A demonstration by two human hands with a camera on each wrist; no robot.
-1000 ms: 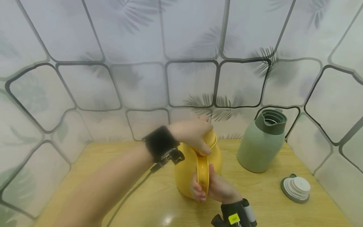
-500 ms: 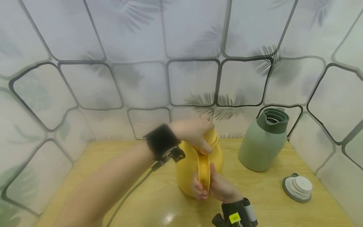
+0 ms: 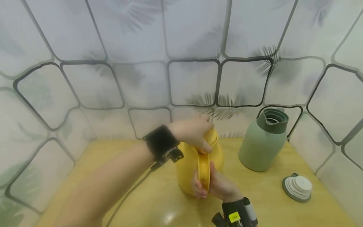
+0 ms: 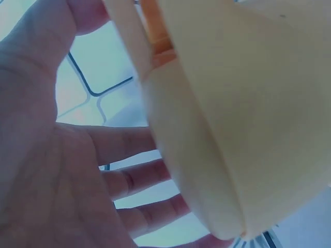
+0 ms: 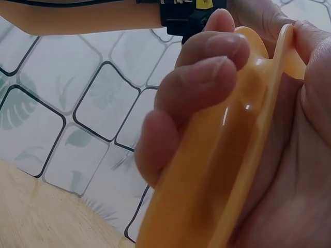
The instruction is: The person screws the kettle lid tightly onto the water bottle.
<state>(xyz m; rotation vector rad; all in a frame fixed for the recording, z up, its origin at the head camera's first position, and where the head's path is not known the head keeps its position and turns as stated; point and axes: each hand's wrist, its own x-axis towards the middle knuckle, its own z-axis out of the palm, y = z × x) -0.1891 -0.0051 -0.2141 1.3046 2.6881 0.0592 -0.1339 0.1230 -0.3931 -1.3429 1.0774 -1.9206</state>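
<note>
A yellow jug (image 3: 187, 170) is seen upright on a wood-look table (image 3: 136, 189), nr the patterned wall (image 3: 147, 85), handle (image 3: 204, 170) facing front. The handle is gripped by the R hand (image 3: 219, 186), fingers curled round it; the lid (image 3: 210, 136) is held from above by the L hand (image 3: 194, 130), thumb on the near rim, fingers bent along the far edge. The shell is judged hard, stiff plastic, prob. slick when wet; wt. can't be told, contents being hidden. Best hold: full handle, w/ lid pinched at its rim. At R, an open-topped green jug (image 3: 263, 145) is seen, w/ a white-and-grey stopper (image 3: 300, 186) laid nr it.
</note>
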